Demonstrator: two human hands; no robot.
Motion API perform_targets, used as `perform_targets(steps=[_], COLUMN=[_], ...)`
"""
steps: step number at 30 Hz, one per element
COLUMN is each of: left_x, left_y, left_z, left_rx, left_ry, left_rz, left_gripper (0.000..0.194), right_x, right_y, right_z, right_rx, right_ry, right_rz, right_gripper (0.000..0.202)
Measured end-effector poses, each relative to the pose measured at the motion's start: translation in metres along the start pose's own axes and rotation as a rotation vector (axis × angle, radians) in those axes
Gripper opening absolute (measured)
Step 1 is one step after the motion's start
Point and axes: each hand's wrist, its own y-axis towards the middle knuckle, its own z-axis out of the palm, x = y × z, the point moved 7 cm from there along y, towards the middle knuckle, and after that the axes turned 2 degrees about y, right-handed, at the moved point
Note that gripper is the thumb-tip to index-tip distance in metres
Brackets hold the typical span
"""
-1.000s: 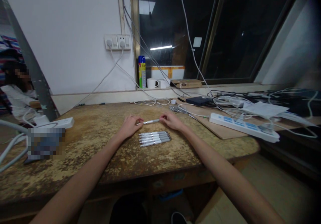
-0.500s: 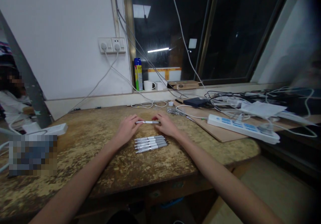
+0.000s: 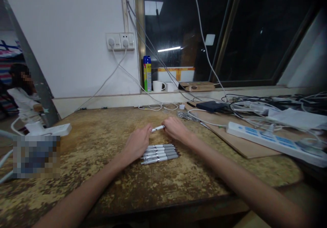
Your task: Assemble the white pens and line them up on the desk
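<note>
Between my two hands is a white and grey pen [image 3: 158, 129], held above the worn wooden table [image 3: 107, 180]. My left hand [image 3: 139, 140] is closed on its left end, and my right hand [image 3: 175, 127] is closed on its right end. The pen slants slightly up to the right. Just below it, a row of several similar pens [image 3: 159, 154] lies side by side, their grey grips to the right. My left hand partly covers the left ends of the upper pens in that row.
At the right, a white power strip [image 3: 276, 143] rests across a brown board [image 3: 237, 141] among tangled cables. A spray can [image 3: 147, 74] and a white mug [image 3: 158, 86] stand on the sill. Another power strip [image 3: 58, 130] lies left. A person [image 3: 24, 95] is at the far left.
The pen between my hands has gone from level to tilted, and both hands have turned and closed further around its ends. The view has shifted slightly to the left.
</note>
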Motion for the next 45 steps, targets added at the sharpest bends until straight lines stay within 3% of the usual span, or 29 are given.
perform_targets(steps=[5,10,17,20,23,29,32,39,45], left_x=[0.008,0.017,0.009,0.014,0.019,0.023,0.021,0.015,0.01], left_y=[0.005,0.005,0.001,0.001,0.002,0.003,0.003,0.002,0.001], left_z=[-0.002,0.009,-0.012,-0.016,-0.015,-0.015,-0.015,-0.016,-0.016], left_rx=[0.008,0.17,0.02,-0.027,-0.04,-0.06,-0.046,-0.022,-0.026], left_ry=[-0.213,-0.424,-0.3,-0.283,-0.282,-0.292,-0.306,-0.296,-0.288], left_rz=[-0.032,-0.109,-0.021,-0.025,-0.017,0.004,0.031,0.055,0.085], left_gripper=[0.035,0.039,0.042,0.04,0.04,0.041,0.041,0.04,0.038], right_x=[0.002,0.005,-0.001,-0.01,-0.021,-0.021,-0.023,-0.028,-0.017], right_y=[0.007,0.012,0.001,-0.007,-0.012,-0.016,-0.017,-0.02,-0.02], right_z=[0.003,0.008,-0.008,-0.009,0.0,0.002,-0.001,-0.002,0.003], right_rx=[-0.023,0.007,-0.057,-0.085,-0.023,0.065,0.041,-0.076,0.012], right_ry=[0.019,0.013,0.121,0.374,0.665,1.018,1.083,1.138,1.194], right_rz=[-0.018,-0.026,-0.004,-0.025,-0.009,-0.057,-0.046,-0.059,-0.093], right_gripper=[0.025,0.026,0.022,0.023,0.021,0.043,0.046,0.03,0.034])
